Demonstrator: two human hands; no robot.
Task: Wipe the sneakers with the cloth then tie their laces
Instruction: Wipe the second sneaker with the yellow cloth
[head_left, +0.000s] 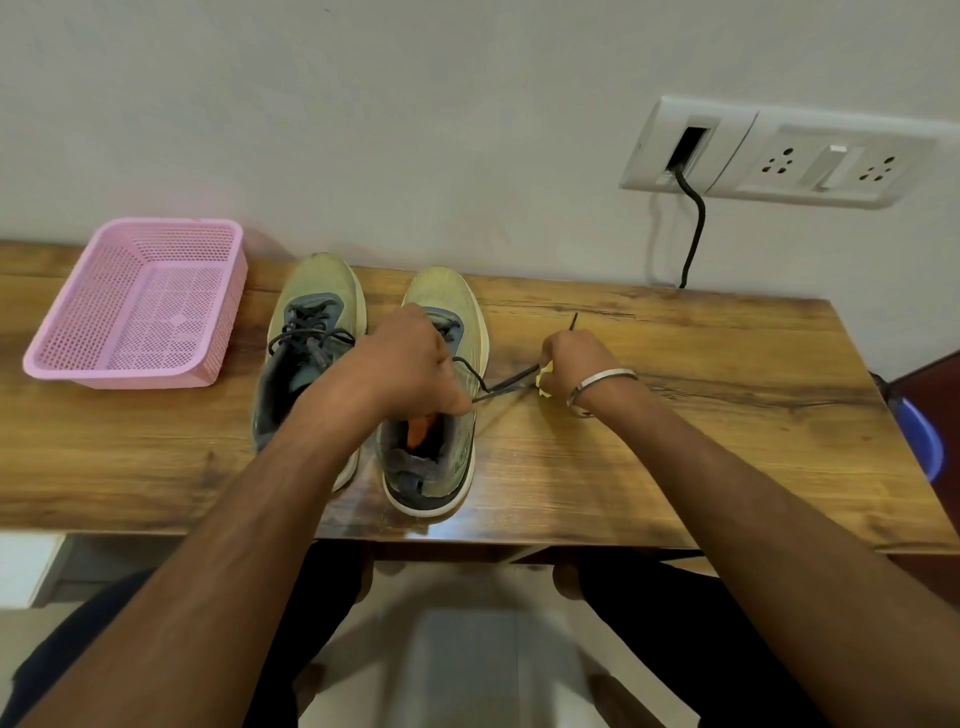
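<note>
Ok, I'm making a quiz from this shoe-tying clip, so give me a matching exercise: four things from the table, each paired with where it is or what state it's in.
Things:
1. pink basket
2. left sneaker
3. right sneaker
4. right hand

States:
a. lace pulled taut to the side
b. laces lying loose on its tongue
c. far left on the table
d. grips a lace and something yellow

Pairs: 1-c, 2-b, 3-a, 4-d

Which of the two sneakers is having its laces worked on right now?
The right sneaker, farther from the pink basket. The left hand rests over it and the right hand pulls its lace sideways; the left sneaker sits untouched.
</note>
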